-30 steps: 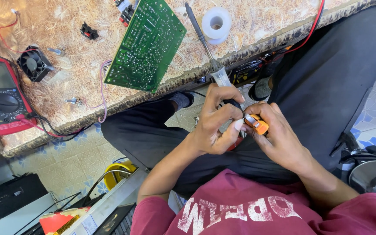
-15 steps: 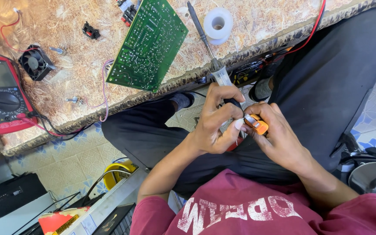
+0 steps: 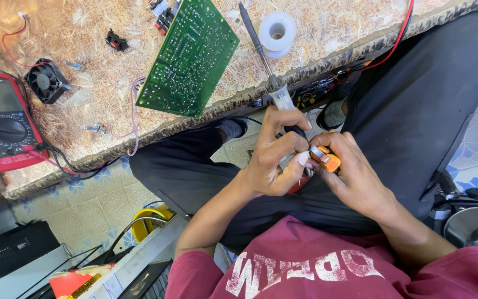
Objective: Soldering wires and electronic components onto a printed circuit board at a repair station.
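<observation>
Your left hand and right hand meet over your lap, both pinching a small orange part. It could slip to the floor if your fingers loosen. Just beyond, the soldering iron overhangs the bench edge beside the green circuit board.

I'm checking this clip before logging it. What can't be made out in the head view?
- Small orange part: mostly covered by the right hand and the left hand; its shape is unclear.
- Soldering iron: its lower end is hidden behind the left hand's fingers.
- Multimeter: cut off by the left edge.
- Green circuit board: top corner cut off by the upper edge; solder points too small.
</observation>
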